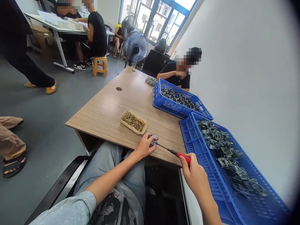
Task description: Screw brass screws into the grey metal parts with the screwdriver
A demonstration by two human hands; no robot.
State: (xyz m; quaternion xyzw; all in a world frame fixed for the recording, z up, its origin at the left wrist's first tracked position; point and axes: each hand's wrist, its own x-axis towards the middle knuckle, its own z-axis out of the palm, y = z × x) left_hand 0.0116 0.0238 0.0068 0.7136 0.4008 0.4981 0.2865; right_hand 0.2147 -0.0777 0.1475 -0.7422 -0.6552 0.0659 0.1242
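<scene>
My left hand (144,146) is closed on a small grey metal part (154,139) that rests on the near edge of the wooden table (110,109). My right hand (193,172) grips a red-handled screwdriver (173,152), whose thin shaft points left with its tip at the metal part. A shallow beige tray of brass screws (133,121) sits just beyond my left hand.
A blue crate (201,156) of grey metal castings stands at my right, and a second blue crate (164,103) lies farther along. A person in black sits at the table's far end. Two fans, an orange stool and other seated people fill the background.
</scene>
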